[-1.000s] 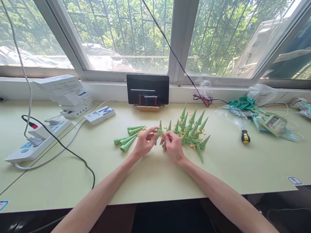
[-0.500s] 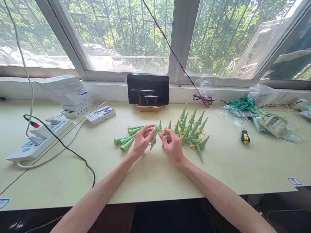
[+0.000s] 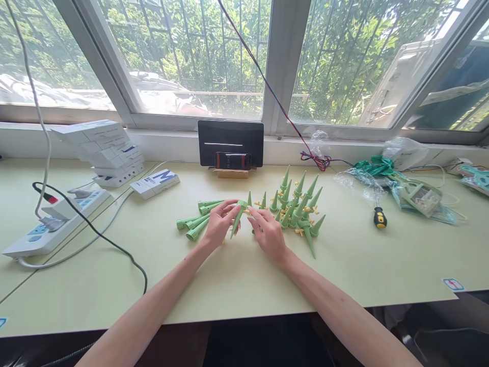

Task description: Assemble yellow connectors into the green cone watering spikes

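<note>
My left hand (image 3: 218, 224) is closed around the capped end of a green plant watering spike (image 3: 237, 220), whose tip slants down toward the table. A small yellow valve (image 3: 246, 210) sticks out from the side of that cap. The fingertips of my right hand (image 3: 268, 233) pinch the valve's outer end. To the left lie several green spikes (image 3: 197, 229) on their sides, open ends facing left. Right of my hands, several capped spikes (image 3: 301, 204) with yellow valves stand point-up in a cluster; one leans down at the front.
A phone (image 3: 233, 161) on a cardboard stand and a dark tablet (image 3: 231, 133) are at the back. White boxes (image 3: 110, 153) and a power strip (image 3: 57, 219) with cables lie left. A screwdriver (image 3: 379, 218) and bagged items (image 3: 418, 196) lie right.
My right fingers have shifted slightly on the valve, and the held spike tilts a little more. The whole view has moved slightly; the other spikes lie as before.
</note>
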Demonstrator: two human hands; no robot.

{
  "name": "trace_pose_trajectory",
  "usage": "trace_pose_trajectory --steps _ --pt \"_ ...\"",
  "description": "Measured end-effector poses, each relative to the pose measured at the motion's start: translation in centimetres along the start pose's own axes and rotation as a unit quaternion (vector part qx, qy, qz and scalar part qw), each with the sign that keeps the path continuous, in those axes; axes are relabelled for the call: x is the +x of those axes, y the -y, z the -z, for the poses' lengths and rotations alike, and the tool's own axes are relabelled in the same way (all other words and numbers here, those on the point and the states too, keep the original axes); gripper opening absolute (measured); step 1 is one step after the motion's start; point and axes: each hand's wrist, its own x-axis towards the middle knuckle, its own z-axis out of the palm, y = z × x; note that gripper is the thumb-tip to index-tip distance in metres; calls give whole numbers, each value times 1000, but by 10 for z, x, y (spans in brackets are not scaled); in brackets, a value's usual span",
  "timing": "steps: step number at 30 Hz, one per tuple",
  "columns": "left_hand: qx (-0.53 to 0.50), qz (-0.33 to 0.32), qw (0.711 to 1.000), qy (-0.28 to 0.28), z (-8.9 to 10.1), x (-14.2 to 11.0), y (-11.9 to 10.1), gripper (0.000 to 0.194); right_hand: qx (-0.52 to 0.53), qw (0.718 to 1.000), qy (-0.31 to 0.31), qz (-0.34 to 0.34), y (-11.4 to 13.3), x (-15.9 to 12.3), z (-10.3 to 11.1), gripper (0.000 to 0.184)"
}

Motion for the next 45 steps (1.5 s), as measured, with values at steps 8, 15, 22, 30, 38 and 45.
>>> trace_pose_trajectory --steps 8,15,22,30,38,45 --pt "-19 13 1000 12 1 0 -2 37 -37 999 8 27 -3 -1 1 36" --pt "-21 19 1000 6 2 1 2 33 -32 999 14 34 -9 3 4 34" --pt "6 40 999 37 1 -1 -2 32 -47 996 1 76 -13 6 8 30" --pt "42 39 998 34 0 0 -4 33 -26 996 18 82 -15 6 11 30" --pt "42 66 996 53 6 1 -3 32 54 995 38 80 -22 8 13 27" --pt "40 62 995 71 7 1 -3 33 71 994 23 76 -18 10 12 26"
